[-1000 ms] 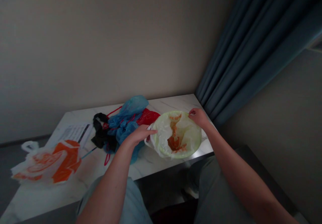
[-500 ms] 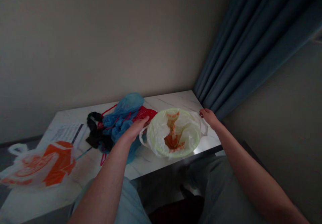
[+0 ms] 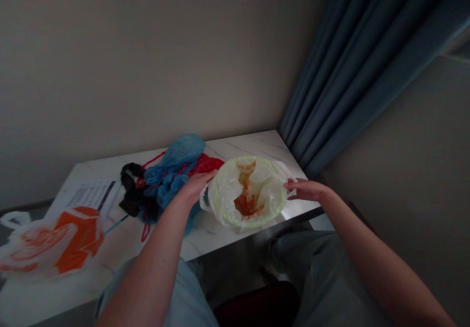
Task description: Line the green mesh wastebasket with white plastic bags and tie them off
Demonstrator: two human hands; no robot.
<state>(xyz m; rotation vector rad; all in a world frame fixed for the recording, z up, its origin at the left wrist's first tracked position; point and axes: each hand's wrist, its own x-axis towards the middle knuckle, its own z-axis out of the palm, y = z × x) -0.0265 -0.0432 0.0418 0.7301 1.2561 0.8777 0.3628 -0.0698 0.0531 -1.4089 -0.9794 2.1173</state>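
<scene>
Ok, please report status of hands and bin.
Left hand, right hand: at opposite sides of bin. White liner: draped over bin. Blue plastic: near left hand.

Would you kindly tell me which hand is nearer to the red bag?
The left. The left hand lies close beside the red bag; the right hand is across the bin from it.

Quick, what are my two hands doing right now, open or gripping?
Left hand: at the lined bin's left side; grip can't be told, fingers partly hidden.
Right hand: at its right side; grip can't be told.
</scene>
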